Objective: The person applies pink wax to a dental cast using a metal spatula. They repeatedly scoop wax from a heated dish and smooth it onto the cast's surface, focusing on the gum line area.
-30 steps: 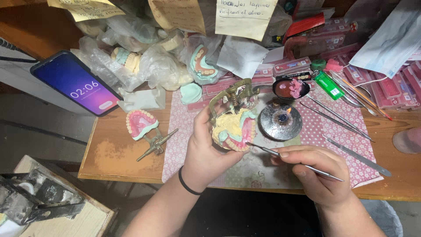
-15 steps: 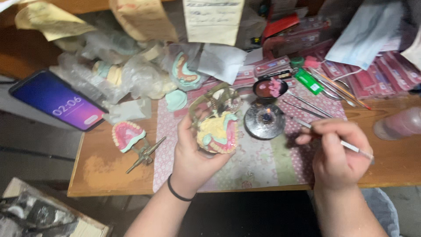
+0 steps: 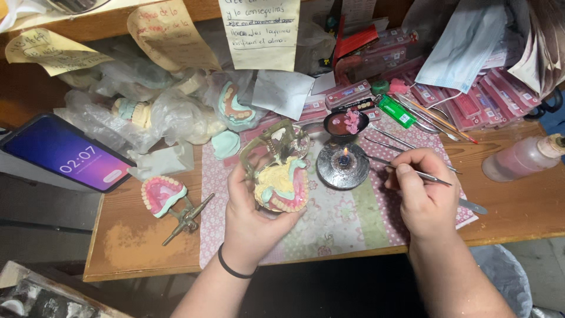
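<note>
My left hand (image 3: 250, 221) grips a denture model on a metal articulator (image 3: 279, 171), with pink wax gums and pale teeth facing up. My right hand (image 3: 422, 197) pinches a thin metal wax tool (image 3: 412, 171) whose tip points left into the small flame of an alcohol burner (image 3: 343, 165). The burner stands between both hands on a patterned pink mat (image 3: 347, 227). A small dark dish with pink wax (image 3: 346, 123) sits just behind the burner.
A second denture on an articulator (image 3: 168, 200) lies at the left. A lit phone (image 3: 65, 154) leans further left. Bagged plaster casts (image 3: 159, 115), paper notes, a green lighter (image 3: 395, 111), tooth cards, spare instruments (image 3: 406, 141) and a pink bottle (image 3: 518, 159) crowd the wooden bench.
My right hand has moved from the denture up and right, and the tool's tip now rests at the burner flame. The left hand still holds the denture model.
</note>
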